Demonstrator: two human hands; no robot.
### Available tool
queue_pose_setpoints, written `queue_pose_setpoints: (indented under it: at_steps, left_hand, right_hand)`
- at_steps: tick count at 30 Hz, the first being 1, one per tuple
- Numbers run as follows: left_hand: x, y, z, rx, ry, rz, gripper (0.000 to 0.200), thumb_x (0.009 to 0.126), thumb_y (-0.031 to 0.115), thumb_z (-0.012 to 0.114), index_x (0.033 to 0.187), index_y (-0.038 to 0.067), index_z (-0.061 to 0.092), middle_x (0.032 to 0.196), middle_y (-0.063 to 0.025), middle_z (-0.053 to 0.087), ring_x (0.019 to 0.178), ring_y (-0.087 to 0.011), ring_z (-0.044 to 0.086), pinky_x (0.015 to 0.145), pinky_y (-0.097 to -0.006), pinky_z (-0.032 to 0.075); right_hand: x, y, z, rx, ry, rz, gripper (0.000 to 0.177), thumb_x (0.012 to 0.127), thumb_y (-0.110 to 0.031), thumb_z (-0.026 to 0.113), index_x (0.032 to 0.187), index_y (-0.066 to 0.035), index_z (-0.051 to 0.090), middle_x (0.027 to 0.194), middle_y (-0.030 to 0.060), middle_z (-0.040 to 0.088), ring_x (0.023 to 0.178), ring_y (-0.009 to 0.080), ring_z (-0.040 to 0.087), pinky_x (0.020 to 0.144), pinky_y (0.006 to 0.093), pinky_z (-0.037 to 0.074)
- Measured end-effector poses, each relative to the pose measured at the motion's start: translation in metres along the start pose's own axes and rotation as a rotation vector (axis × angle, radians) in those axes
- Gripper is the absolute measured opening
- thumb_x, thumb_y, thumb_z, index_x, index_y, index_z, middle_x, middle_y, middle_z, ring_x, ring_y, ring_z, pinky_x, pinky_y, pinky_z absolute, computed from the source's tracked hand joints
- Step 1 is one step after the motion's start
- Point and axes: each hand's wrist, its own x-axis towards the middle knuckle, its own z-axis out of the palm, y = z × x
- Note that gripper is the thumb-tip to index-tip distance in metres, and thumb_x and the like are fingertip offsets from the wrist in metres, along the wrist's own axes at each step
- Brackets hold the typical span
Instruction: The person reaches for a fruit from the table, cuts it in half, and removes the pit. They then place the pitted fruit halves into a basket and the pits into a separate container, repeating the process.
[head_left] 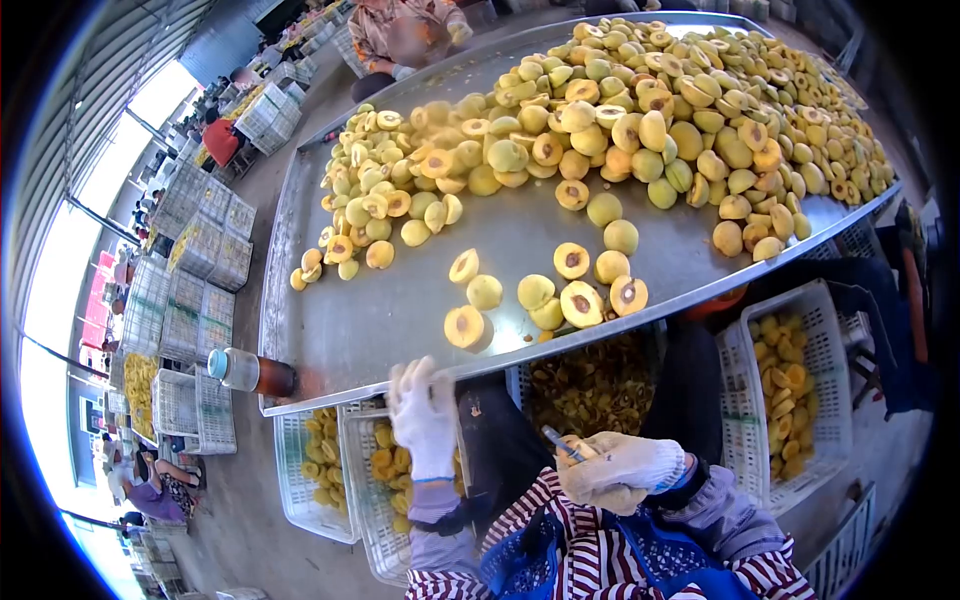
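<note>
My left hand [420, 415], in a white knit glove, is raised at the near edge of the metal table [370, 345], above a crate of yellow fruit pieces. Its fingers point up and look apart, somewhat blurred, with nothing visible in them. In front of my lap, my right hand [625, 472], gloved too, is closed around a small metal-tipped tool [558, 441]; most of the tool is hidden by the fingers. Halved yellow stone fruit, such as this half [581, 303] with a brown centre, lies cut side up near the table's front edge.
A large heap of halved fruit [620, 120] covers the table's far side. A lidded jar of dark liquid [252, 372] stands at the left corner. Crates of fruit [375, 545] [735, 400] flank my legs, with dark scraps [590, 385] between them. A person [400, 35] sits opposite.
</note>
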Motion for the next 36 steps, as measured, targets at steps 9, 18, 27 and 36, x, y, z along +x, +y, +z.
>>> queue_pose_setpoints:
  at_steps: [9, 18, 27, 36]
  left_hand:
    - [0.090, 0.093, 0.129, -0.141, -0.472, 0.249, 0.057, 0.084, 0.034, 0.071, 0.134, 0.014, 0.052, 0.122, -0.0126, 0.060, 0.107, -0.0308, 0.060, 0.096, -0.0391, 0.048]
    - [0.063, 0.085, 0.082, -1.927, -0.932, -0.666, 0.060, 0.094, 0.052, 0.058, 0.133, 0.007, 0.048, 0.121, -0.0146, 0.061, 0.111, -0.0341, 0.063, 0.069, -0.0425, 0.061]
    - [0.025, 0.126, 0.011, -2.052, -0.728, -0.577, 0.060, 0.095, 0.050, 0.056, 0.131, 0.003, 0.047, 0.138, -0.0211, 0.049, 0.126, -0.0380, 0.051, 0.087, -0.0518, 0.057]
    - [-0.007, 0.155, -0.018, -1.936, -0.409, -0.457, 0.061, 0.095, 0.049, 0.058, 0.135, 0.006, 0.042, 0.145, -0.0181, 0.042, 0.127, -0.0356, 0.049, 0.094, -0.0523, 0.054]
  right_hand:
    - [-0.004, -0.017, -0.001, -0.202, 0.292, -0.072, 0.027, 0.093, -0.033, 0.063, 0.083, -0.010, 0.052, 0.056, -0.0022, 0.049, 0.040, 0.0049, 0.042, 0.035, 0.0196, 0.030]
    - [0.006, -0.021, -0.006, -0.214, 0.608, -0.142, 0.025, 0.093, -0.029, 0.062, 0.105, -0.008, 0.057, 0.059, -0.0021, 0.053, 0.042, 0.0049, 0.045, 0.038, 0.0202, 0.034]
    - [0.013, -0.008, -0.001, -0.282, 0.685, -0.286, 0.030, 0.093, -0.031, 0.065, 0.112, -0.009, 0.063, 0.063, -0.0034, 0.056, 0.049, 0.0037, 0.050, 0.045, 0.0203, 0.041]
    - [0.020, 0.011, 0.003, -0.584, 0.774, -0.437, 0.032, 0.092, -0.032, 0.064, 0.110, -0.006, 0.064, 0.094, 0.0160, 0.070, 0.089, 0.0340, 0.068, 0.075, 0.0389, 0.053]
